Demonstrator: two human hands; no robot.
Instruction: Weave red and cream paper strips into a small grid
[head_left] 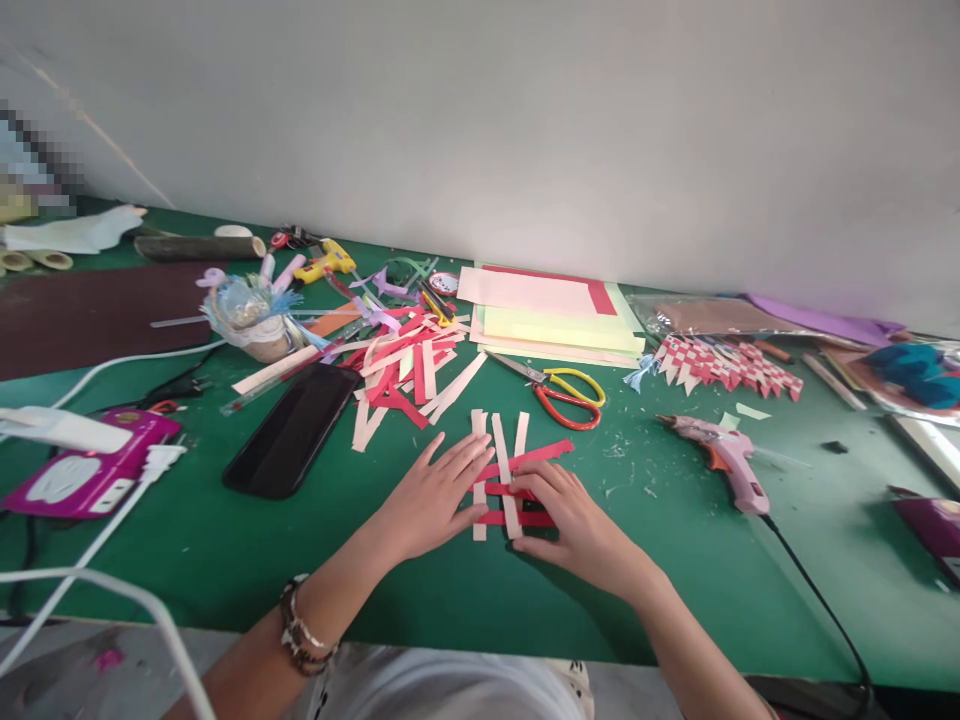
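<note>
Pink and red paper strips (507,490) lie crossed over and under one another on the green table in front of me. My left hand (431,495) rests on the left side of this weave, its fingers stretched out over the upright pale strip and the thumb near a red one. On the right side, my right hand (577,520) has its curved fingers touching the red strips, the thumb apart and near the lower end of a pale strip. It covers the right ends of the lower red strips. Scissors (547,383) with yellow and red handles lie open just beyond.
A heap of loose strips (409,360) and a black phone (292,430) lie left. Stacked paper sheets (559,320) sit behind. To the right are a pink glue gun (724,455) with a cord and a red-white woven piece (727,365). A purple power strip (97,465) is far left.
</note>
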